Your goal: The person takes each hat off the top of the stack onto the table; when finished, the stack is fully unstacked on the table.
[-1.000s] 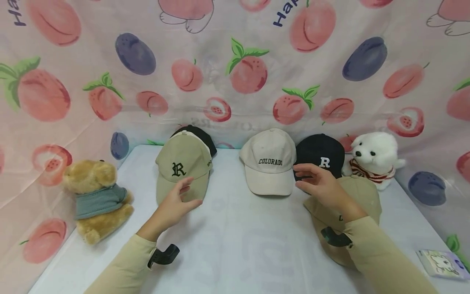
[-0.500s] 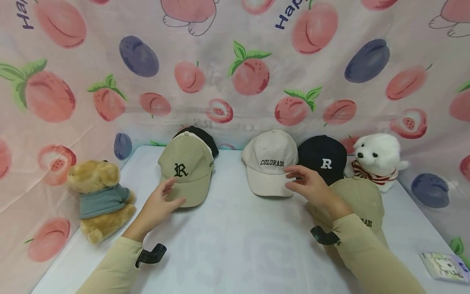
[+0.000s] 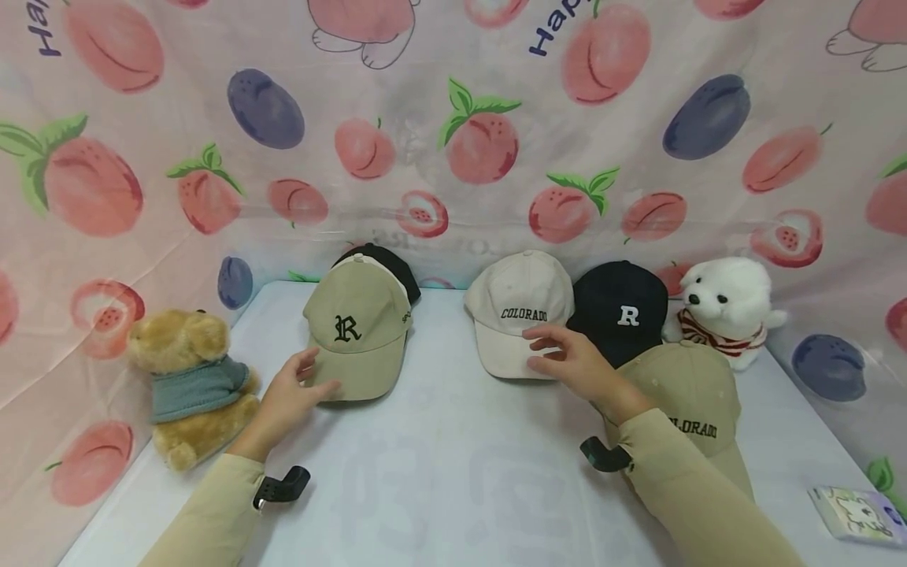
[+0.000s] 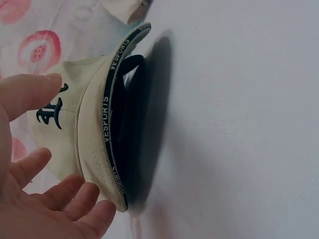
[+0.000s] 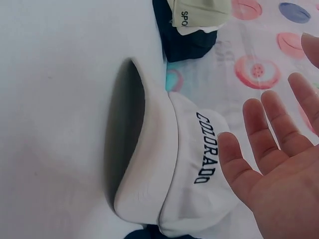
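My left hand [image 3: 286, 402] hovers at the lower left of an olive-green cap [image 3: 361, 323] marked with a black R; its fingers are spread and hold nothing. In the left wrist view that cap's brim [image 4: 94, 134] lies just beyond the fingertips. My right hand [image 3: 577, 366] is held in the air before a cream cap [image 3: 520, 295] lettered COLORADO, its fingers loosely bent with nothing in them. The right wrist view shows a gap between the hand [image 5: 284, 169] and the cream cap. Partly behind my right forearm sits a khaki cap [image 3: 697, 386], also lettered.
A black cap [image 3: 390, 264] and a white edge show behind the olive one. A black R cap [image 3: 612, 307] stands beside the cream cap. A white plush dog [image 3: 726, 295] is at the back right, a brown plush bear [image 3: 187, 386] at left, a small packet [image 3: 857, 512] at front right.
Both hands have drifted left, the left hand off from in front of the olive cap's brim, the right one from the black cap toward the cream cap. More of the khaki cap now shows.
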Tool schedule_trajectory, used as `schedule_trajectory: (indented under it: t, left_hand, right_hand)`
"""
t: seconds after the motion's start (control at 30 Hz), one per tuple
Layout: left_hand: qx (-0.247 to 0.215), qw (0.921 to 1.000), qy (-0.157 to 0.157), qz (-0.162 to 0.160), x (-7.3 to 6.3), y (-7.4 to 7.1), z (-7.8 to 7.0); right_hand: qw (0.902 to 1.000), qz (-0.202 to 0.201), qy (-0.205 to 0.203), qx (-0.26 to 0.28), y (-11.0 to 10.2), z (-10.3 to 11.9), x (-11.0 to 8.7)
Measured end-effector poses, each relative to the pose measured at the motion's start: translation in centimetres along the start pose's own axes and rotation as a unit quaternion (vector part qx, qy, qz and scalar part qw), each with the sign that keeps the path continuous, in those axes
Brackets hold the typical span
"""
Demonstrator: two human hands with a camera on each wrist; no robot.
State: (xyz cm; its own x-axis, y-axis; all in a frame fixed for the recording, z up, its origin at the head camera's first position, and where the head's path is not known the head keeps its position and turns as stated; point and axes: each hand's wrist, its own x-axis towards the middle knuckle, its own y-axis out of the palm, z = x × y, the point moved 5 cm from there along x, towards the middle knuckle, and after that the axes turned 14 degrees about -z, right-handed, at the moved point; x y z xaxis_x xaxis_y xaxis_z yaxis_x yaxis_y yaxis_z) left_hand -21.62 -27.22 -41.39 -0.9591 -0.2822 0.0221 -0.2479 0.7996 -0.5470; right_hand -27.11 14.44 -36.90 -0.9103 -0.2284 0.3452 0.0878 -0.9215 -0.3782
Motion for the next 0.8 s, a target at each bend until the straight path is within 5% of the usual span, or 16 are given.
schedule_trajectory:
  t: [0.8]
  left_hand:
    - [-0.035,0.997,-0.069,-0.004,3.5,0.5,1.8]
  right_hand:
    - [0.9984,0.054,-0.01,0.01,3.9,0.4,1.9]
